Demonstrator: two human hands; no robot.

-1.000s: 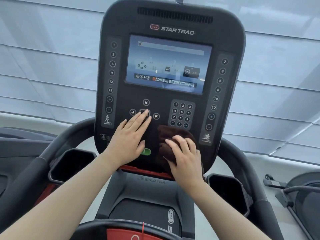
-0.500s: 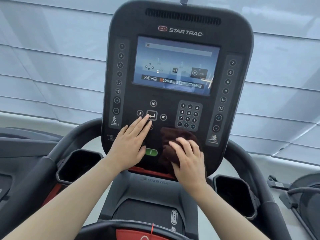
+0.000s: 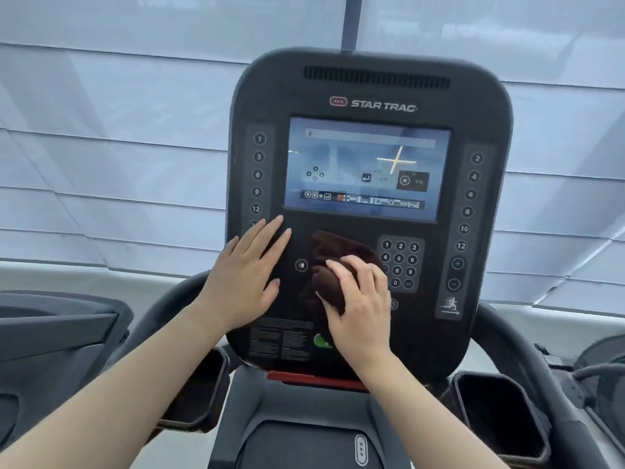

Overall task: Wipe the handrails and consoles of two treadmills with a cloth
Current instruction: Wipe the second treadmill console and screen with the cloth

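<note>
Right hand (image 3: 360,309) fingers clutch a dark brown terry cloth (image 3: 333,265) against the black plastic treadmill console (image 3: 372,93); left hand (image 3: 245,275) lies flat, fingers spread, holding nothing.

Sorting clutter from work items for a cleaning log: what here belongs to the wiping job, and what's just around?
In use: brown cloth, right hand, left hand, console, handrail.
Just around: cup holder, neighbouring machine, window blinds.

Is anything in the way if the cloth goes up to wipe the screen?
Nothing visible. The cloth, under the right hand, sits just below the screen, with only bare console between. The left hand lies off to the side.
</note>
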